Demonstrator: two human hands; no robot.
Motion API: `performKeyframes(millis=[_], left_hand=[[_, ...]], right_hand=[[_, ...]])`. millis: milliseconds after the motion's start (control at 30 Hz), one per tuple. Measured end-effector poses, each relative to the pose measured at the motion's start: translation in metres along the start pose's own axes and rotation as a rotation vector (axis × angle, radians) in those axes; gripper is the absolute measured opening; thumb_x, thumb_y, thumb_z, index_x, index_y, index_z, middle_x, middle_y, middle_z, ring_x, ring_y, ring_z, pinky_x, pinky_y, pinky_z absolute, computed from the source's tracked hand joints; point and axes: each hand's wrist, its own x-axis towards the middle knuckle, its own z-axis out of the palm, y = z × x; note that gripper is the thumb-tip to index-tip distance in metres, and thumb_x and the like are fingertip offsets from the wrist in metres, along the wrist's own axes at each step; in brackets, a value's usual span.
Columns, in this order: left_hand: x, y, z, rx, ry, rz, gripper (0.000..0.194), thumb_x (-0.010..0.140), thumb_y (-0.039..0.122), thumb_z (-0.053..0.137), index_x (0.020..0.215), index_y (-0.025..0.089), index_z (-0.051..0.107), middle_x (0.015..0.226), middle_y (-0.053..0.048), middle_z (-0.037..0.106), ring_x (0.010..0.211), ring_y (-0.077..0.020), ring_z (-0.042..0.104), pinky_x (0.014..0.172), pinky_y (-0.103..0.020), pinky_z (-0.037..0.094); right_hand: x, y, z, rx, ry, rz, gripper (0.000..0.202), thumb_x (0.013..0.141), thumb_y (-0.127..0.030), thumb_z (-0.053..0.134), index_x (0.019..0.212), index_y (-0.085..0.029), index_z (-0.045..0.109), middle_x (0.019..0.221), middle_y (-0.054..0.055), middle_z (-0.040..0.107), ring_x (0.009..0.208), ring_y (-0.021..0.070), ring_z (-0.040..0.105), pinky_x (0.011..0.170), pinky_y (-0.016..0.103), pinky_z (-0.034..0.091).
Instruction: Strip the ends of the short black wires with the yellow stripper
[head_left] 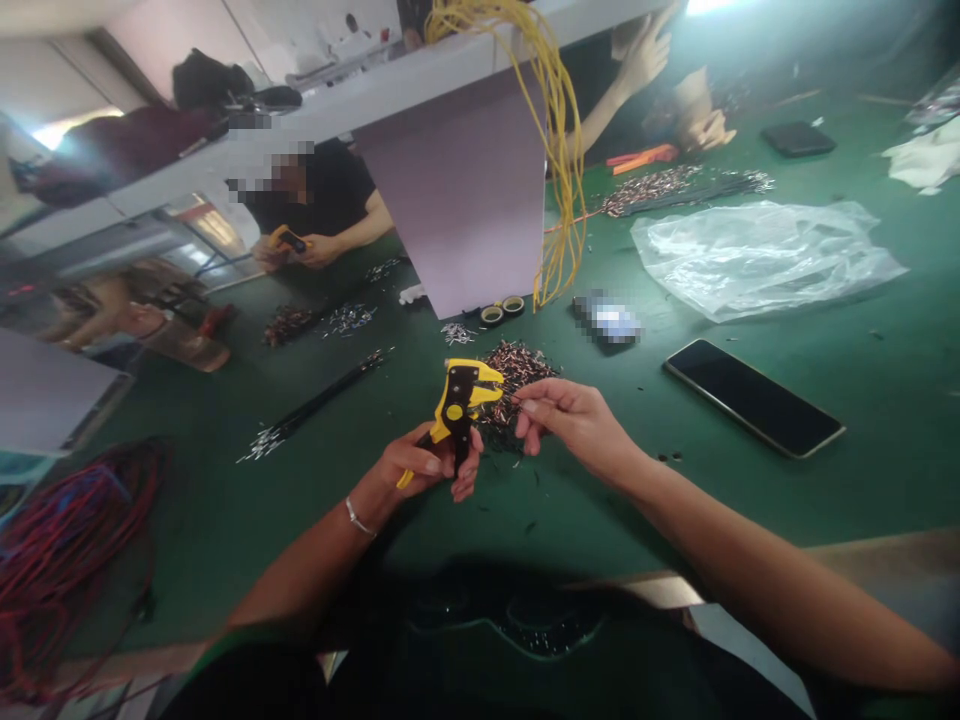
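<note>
A yellow and black wire stripper (454, 410) stands upright in my left hand (431, 460), whose fingers wrap round its handles. Its jaws point right, toward my right hand (566, 412). The thumb and fingertips of that hand are pinched together just beside the jaws. Whatever they hold is too small to make out clearly. Right behind both hands lies a pile of short wire pieces (517, 365) with copper-coloured ends. A bundle of black wires (322, 400) with bare silvery ends rests on the table to the left.
On the green table (750, 510) at right lie a black phone (754, 397) and a clear plastic bag (765, 255). Yellow wires (566, 180) hang from the shelf. Red and blue cable coils (82, 540) sit at left. Two people's hands work across the table.
</note>
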Motion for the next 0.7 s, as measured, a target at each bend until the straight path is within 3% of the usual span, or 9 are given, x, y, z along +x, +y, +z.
performKeyframes(millis=[267, 700], left_hand=[[0.0, -0.0014, -0.0039, -0.011, -0.06, -0.034, 0.051, 0.059, 0.029, 0.071, 0.105, 0.009, 0.065, 0.073, -0.007, 0.059, 0.059, -0.0183, 0.056, 0.056, -0.035, 0.047], [0.001, -0.0027, 0.0011, 0.005, -0.078, -0.08, 0.051, 0.056, 0.031, 0.074, 0.103, 0.012, 0.066, 0.072, -0.006, 0.059, 0.058, -0.0183, 0.055, 0.055, -0.035, 0.048]], right_hand=[[-0.0014, -0.0025, 0.0033, -0.008, 0.005, 0.013, 0.02, 0.08, -0.035, 0.068, 0.083, -0.02, 0.057, 0.069, 0.002, 0.071, 0.052, 0.0153, 0.068, 0.058, 0.034, 0.054], [-0.0042, -0.0058, 0.0064, -0.095, 0.095, 0.031, 0.017, 0.078, -0.035, 0.068, 0.077, -0.02, 0.061, 0.051, -0.003, 0.062, 0.035, 0.008, 0.051, 0.038, 0.025, 0.04]])
